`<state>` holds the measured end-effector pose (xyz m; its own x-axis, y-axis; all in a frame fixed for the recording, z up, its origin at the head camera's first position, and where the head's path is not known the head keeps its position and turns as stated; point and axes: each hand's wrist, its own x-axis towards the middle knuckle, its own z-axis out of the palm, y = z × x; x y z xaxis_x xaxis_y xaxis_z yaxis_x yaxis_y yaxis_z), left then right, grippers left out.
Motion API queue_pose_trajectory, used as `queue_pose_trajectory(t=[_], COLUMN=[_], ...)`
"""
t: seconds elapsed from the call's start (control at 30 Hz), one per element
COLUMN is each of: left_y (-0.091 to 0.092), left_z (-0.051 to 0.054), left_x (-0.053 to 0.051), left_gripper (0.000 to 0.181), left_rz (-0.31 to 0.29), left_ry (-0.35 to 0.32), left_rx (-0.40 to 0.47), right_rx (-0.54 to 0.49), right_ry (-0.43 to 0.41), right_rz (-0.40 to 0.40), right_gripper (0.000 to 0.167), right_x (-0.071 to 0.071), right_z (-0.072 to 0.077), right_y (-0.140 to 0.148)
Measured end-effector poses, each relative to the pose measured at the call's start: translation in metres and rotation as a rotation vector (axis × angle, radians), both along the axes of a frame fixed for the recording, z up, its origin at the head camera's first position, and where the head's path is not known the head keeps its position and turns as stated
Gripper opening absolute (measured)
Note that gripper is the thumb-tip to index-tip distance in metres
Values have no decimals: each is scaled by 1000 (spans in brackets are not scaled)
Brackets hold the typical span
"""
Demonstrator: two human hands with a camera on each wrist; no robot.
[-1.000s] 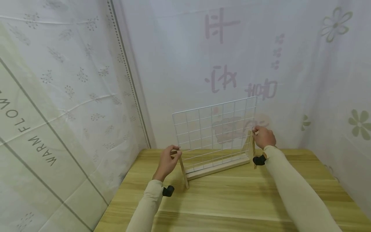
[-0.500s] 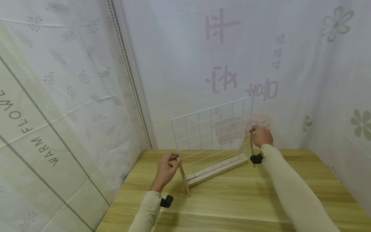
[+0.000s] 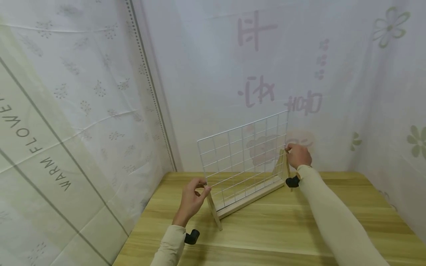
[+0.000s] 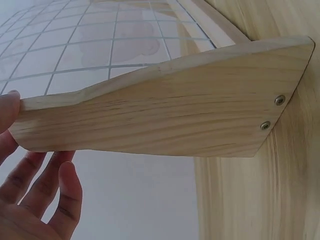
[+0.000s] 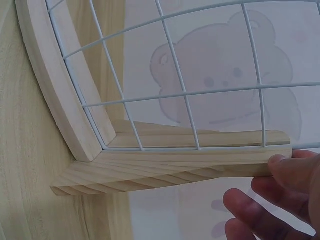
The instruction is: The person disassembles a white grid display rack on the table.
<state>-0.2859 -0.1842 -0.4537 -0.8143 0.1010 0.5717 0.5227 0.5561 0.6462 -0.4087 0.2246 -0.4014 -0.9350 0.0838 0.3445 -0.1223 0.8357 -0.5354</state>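
Observation:
A white wire grid [image 3: 243,147] stands in a wooden frame, its base bar [image 3: 251,200] on the table, angled with the left end nearer. My left hand [image 3: 191,199] pinches the top of the left wooden side panel [image 3: 214,212]; in the left wrist view that panel [image 4: 165,110] shows two screws near its lower end. At the other end my right hand [image 3: 299,156] pinches the top of the right side panel [image 3: 279,166]. The right wrist view shows thumb and finger on the panel's tip [image 5: 240,162], with the grid's edge set in it.
The wooden table [image 3: 266,232] extends around the frame. Behind it hangs a pale printed curtain [image 3: 206,74], and another patterned curtain [image 3: 83,129] hangs at the left. A black device is strapped at each wrist.
The frame has turned, its left end coming nearer and down in the view with my left hand. Its right end has shifted slightly left with my right hand. Both hands keep their pinch.

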Motion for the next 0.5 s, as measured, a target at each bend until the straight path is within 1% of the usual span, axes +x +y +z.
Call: queue_pose_trajectory(t=[0.1,0.23,0.3,0.37,0.43,0.5], left_y=[0,2,2,3,3,3], left_z=[0,0,1,1,0,-2], left_x=[1,1,1,1,0,0], left_gripper=[19,19,19,19,19,18], left_rz=[0,-6,-10,-9,-4,1], left_ry=[-8,-21,-30,-40,-54,-63], left_rx=[4,11,16,22,32,48], right_rx=[2,-15,-52,-112,-187,-256], right_ry=[0,22,63,119,173,223], right_rz=[12,20,8,-4,7,37], right_gripper=[20,23,25,27,30,32], right_x=[1,10,14,17,19,21], right_z=[0,-1,-2,-6,-10,-15], right_y=[-1,-5,-10,-16,-23,-31])
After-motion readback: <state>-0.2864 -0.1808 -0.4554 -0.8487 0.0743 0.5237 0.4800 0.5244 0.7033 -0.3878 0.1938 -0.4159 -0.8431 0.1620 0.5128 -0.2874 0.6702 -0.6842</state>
